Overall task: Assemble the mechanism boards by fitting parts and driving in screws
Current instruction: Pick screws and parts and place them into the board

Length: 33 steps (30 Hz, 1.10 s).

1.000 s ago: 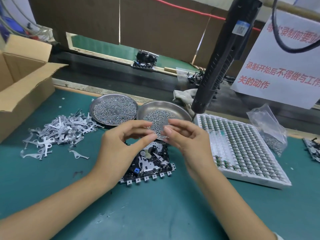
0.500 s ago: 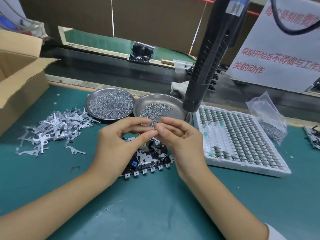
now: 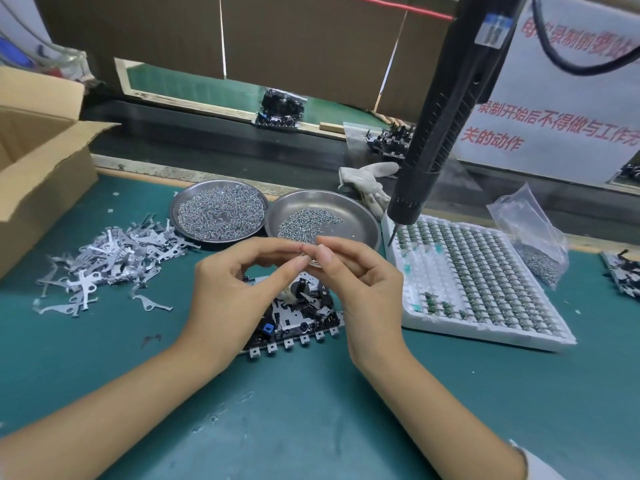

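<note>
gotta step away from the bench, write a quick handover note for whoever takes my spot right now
Left hand and right hand: raised above the mechanism board, fingertips meeting, apparently pinching something tiny; too small to identify.
Board lies on the green mat, partly fitted.
Screws: full dish, sparser dish. Metal levers piled left; tray of small parts right.
Electric screwdriver hangs untouched over the tray.
Done: cannot tell which screws are in.
Left: probably seat the pinched piece, then drive screws.
</note>
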Motion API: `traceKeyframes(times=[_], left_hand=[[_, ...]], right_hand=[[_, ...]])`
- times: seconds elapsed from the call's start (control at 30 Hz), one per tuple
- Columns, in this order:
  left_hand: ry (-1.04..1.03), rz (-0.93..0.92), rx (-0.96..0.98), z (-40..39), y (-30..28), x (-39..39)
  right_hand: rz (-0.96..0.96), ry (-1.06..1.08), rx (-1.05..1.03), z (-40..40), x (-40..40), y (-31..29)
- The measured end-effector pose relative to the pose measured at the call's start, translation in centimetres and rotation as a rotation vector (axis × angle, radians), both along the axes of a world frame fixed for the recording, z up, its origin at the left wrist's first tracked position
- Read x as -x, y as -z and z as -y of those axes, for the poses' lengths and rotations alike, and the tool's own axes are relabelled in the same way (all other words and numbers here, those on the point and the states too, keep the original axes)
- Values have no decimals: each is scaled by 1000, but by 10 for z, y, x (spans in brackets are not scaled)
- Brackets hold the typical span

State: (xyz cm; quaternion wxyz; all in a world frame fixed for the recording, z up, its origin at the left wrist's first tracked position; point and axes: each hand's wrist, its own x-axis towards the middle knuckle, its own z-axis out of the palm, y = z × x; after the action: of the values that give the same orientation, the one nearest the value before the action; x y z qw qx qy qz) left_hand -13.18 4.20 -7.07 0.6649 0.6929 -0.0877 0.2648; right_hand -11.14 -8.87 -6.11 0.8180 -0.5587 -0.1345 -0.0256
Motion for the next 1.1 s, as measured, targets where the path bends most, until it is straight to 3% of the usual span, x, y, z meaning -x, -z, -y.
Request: traceKeyframes(times=[0.2,0.33,0.4,0.5,0.57,0.73,1.1], left_hand=[[-64,-50,-33,-2,0,0],[-88,-84,9,-2,-1,-2],[-83,-105,75,-1,-3,-3],[-74,-125,111,-1,-4,-4],[-74,-137,111,-1,-4,-4],[-75,-155,100,-2,-2,-5],[-33,-165,114,-1,-3,-3]], right_hand=[[198,97,218,9,-2,-5],[322,221,378,56,-25,-30],[247,357,581,85,-44,-34],[128,468,1060,119,-74,-28],[177,402,1285,128,-89,-24],[324,244,1615,120,-107,-24],[373,209,1965,99,-117,-40]])
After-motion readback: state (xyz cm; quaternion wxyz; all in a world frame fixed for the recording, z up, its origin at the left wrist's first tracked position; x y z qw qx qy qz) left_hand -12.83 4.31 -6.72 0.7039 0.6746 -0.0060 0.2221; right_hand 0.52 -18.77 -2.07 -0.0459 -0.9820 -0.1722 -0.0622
